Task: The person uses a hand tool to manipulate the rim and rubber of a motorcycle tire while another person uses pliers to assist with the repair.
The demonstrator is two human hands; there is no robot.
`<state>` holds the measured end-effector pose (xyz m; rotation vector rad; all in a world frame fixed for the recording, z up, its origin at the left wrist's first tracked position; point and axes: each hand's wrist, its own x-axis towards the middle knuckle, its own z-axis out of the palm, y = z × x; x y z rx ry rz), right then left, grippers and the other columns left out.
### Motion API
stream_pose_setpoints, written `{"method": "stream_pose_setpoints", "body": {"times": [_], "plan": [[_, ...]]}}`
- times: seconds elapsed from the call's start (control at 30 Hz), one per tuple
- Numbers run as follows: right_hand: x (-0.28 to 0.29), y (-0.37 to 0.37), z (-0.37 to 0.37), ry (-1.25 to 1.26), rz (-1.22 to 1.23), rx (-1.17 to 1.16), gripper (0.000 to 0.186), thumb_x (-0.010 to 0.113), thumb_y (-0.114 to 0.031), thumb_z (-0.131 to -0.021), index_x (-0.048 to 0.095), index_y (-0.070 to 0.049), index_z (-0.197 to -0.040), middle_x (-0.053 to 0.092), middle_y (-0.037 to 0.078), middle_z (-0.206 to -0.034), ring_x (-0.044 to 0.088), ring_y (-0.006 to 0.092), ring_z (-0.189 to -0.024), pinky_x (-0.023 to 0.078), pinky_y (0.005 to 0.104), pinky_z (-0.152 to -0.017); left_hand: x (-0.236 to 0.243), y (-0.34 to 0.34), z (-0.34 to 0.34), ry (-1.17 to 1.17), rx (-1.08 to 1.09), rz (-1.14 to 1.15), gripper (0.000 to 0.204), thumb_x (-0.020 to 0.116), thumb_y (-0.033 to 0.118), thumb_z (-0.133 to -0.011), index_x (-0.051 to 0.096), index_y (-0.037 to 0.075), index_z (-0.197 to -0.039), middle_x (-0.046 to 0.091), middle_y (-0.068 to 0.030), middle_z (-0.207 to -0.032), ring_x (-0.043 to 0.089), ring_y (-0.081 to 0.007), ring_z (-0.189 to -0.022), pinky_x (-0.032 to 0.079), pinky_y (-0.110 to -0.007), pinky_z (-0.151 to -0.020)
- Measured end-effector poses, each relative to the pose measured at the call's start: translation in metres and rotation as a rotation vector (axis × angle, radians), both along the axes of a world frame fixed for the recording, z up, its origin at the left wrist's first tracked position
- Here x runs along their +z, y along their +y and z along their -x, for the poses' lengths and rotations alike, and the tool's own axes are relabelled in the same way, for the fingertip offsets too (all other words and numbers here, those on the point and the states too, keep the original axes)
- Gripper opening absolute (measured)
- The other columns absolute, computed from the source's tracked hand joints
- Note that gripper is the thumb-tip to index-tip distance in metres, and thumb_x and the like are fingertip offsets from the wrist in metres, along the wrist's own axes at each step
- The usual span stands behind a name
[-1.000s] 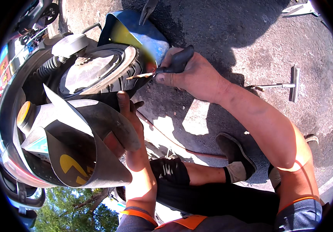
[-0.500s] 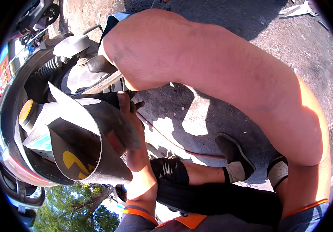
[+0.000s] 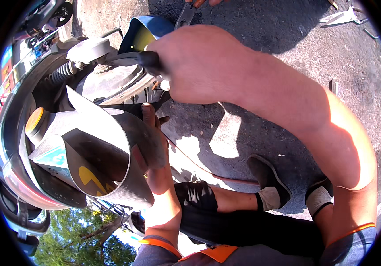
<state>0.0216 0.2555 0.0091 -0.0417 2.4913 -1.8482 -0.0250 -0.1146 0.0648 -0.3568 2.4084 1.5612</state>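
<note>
My right hand (image 3: 203,66) is closed, knuckles up, around a dark, blunt-ended tool (image 3: 149,63) whose exact kind I cannot make out. It hovers beside the rim of a wheel (image 3: 108,82) on a motorbike or scooter. Lower down, my left hand (image 3: 152,126) reaches past a curled grey sheet-like guard (image 3: 144,195) with a yellow mark inside. Its thumb and a few fingertips show spread apart near the dark tyre (image 3: 148,95); the rest of the hand is shaded or partly hidden.
A shock-absorber spring (image 3: 62,73) and an orange-yellow round cap (image 3: 35,119) sit by the wheel. Beyond my right hand are a blue container (image 3: 155,26) and a metal tool (image 3: 185,17) near another hand (image 3: 214,1). A reddish hose (image 3: 230,179) crosses the ground by my shoe (image 3: 268,175).
My right hand has moved right and away from the wheel's middle with the dark tool, uncovering more rim and the blue container. The metal tool and other hand now show. My left hand stays near the tyre.
</note>
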Motion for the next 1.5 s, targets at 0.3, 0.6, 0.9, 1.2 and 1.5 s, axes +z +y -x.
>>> {"method": "stream_pose_setpoints", "body": {"times": [0.3, 0.6, 0.9, 1.2, 1.5], "plan": [[-0.051, -0.085, -0.070, -0.072, 0.876, -0.429, 0.024, 0.077, -0.016, -0.098, 0.061, -0.007, -0.113, 0.069, 0.017, -0.083, 0.072, 0.0369, -0.079, 0.058, 0.0452, -0.072, -0.030, 0.012, 0.011, 0.066, 0.088, 0.167, 0.059, 0.082, 0.032, -0.103, 0.049, 0.013, -0.149, 0.057, -0.0095, -0.134, 0.053, -0.0190, -0.119, 0.047, -0.036, -0.101], [-0.028, -0.084, -0.081, 0.147, 0.142, -0.327, 0.033, 0.073, -0.017, -0.090, 0.062, -0.005, -0.119, 0.068, 0.008, -0.087, 0.071, 0.0301, -0.078, 0.055, 0.0438, -0.067, -0.009, 0.052, -0.009, -0.054, 0.063, 0.075, 0.063, 0.074, 0.017, -0.108, 0.044, 0.005, -0.162, 0.055, -0.0131, -0.158, 0.053, -0.0216, -0.141, 0.040, -0.039, -0.123], [-0.015, -0.113, -0.087, 0.154, -0.065, -0.391, 0.039, 0.073, -0.020, -0.084, 0.063, -0.001, -0.117, 0.063, 0.008, -0.078, 0.068, 0.0267, -0.070, 0.056, 0.0441, -0.062, 0.004, 0.105, -0.016, -0.359, -0.132, 0.296, 0.065, 0.052, 0.065, -0.112, 0.076, 0.007, -0.097, 0.067, -0.0037, -0.080, 0.058, -0.0147, -0.078, 0.048, -0.030, -0.078], [-0.044, -0.026, -0.020, -0.052, 0.372, -0.086, 0.020, 0.071, -0.015, -0.091, 0.076, 0.001, -0.102, 0.077, 0.022, -0.088, 0.078, 0.0414, -0.091, 0.062, 0.0474, -0.082, -0.016, 0.053, -0.006, 0.075, 0.050, 0.305, 0.052, 0.079, 0.045, -0.104, 0.062, 0.008, -0.137, 0.066, -0.0037, -0.115, 0.056, -0.0119, -0.101, 0.049, -0.032, -0.092], [-0.084, 0.025, 0.029, -0.327, 0.600, 0.183, 0.026, 0.083, -0.032, -0.093, 0.075, -0.008, -0.087, 0.054, 0.000, -0.060, 0.049, 0.0131, -0.055, 0.042, 0.0351, -0.063, -0.021, 0.096, -0.011, 0.106, 0.001, 0.271, 0.041, 0.077, 0.051, -0.103, 0.070, 0.011, -0.102, 0.054, 0.0027, -0.085, 0.046, -0.0099, -0.072, 0.055, -0.035, -0.075]]}}
